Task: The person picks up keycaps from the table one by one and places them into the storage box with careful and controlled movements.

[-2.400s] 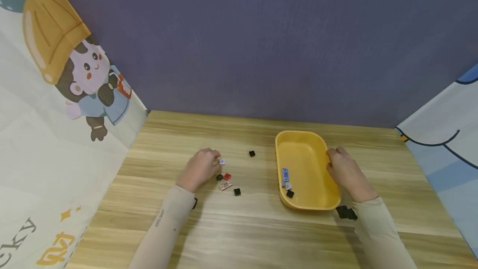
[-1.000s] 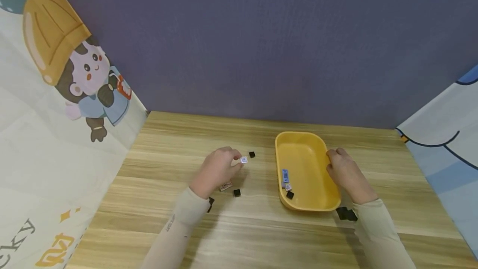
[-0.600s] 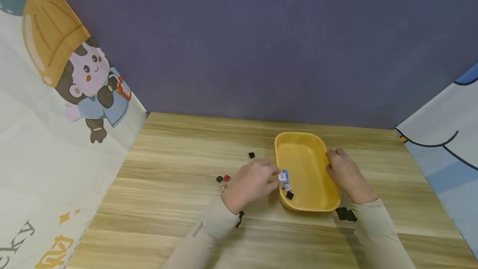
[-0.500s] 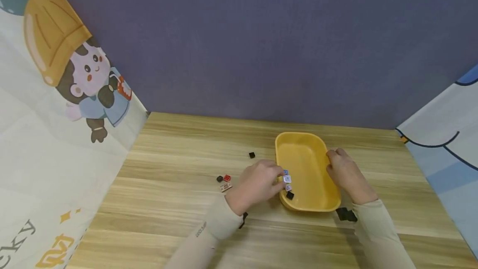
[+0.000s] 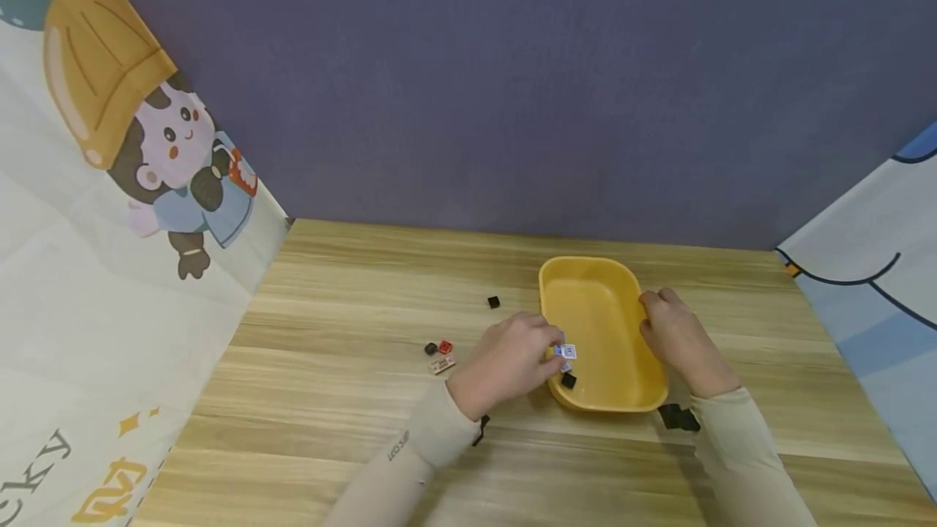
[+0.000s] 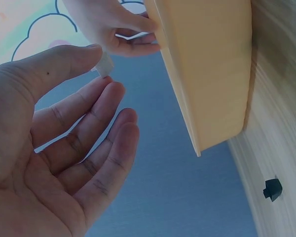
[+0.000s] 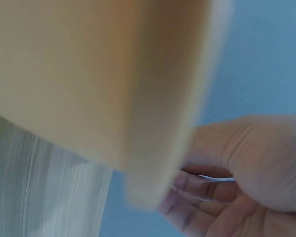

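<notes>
Over the left part of a yellow plastic bin (image 5: 596, 303), my left hand (image 5: 505, 363) pinches a small white square piece with blue print (image 5: 568, 352). In the left wrist view this white piece (image 6: 105, 65) sits between thumb and fingertips, the other fingers loosely bent. My right hand (image 5: 679, 340) grips the bin's right rim, thumb and fingers on either side of it in the right wrist view. Inside the bin by its left wall lie a black square piece (image 5: 568, 381) and a blue printed piece (image 5: 562, 337), partly hidden by my left fingers.
On the wooden table (image 5: 351, 291), left of the bin, lie a red piece (image 5: 445, 346), a dark piece (image 5: 430, 349) and a pale printed rectangular piece (image 5: 442, 364). A black piece (image 5: 494, 302) lies farther back. Behind the table rises a dark purple-blue wall (image 5: 512, 104).
My left hand has picked up the white piece from the table and carried it right, over the bin. The right hand keeps its grip on the rim, and the bin stays in place.
</notes>
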Demonstrator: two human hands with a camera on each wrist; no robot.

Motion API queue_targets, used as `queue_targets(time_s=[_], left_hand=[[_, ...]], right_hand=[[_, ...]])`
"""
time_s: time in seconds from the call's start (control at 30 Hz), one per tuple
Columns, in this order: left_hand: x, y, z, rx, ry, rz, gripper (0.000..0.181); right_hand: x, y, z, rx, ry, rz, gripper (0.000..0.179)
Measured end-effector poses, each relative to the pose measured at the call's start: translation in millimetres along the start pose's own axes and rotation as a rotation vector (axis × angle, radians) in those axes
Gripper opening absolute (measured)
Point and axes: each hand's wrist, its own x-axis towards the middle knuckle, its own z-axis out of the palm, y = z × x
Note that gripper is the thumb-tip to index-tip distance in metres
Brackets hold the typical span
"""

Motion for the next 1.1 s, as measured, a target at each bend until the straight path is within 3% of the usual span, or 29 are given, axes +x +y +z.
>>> queue_targets(time_s=[0.23, 0.5, 0.83, 1.1], left_hand=[[-0.2, -1.2, -0.1, -0.004, -0.007, 0.001, 0.017], [-7.7, -11.4, -7.5, 0.013, -0.006, -0.064, 0.027], [-43.6, -43.6, -34.6, -0.014, 0.137, -0.180, 0.024], [-70.3, -70.2, -39.9, 0.003, 0.206, -0.268, 0.018]], right_hand=[[1.3, 0, 0, 0.002, 0.003, -0.001, 0.027], [0.2, -1, 1, 0.009, 0.012, -0.004, 0.025], [0.4, 0, 0, 0.007, 0.013, 0.000, 0.025], [0.5, 0, 0, 0.005, 0.018, -0.006, 0.025]])
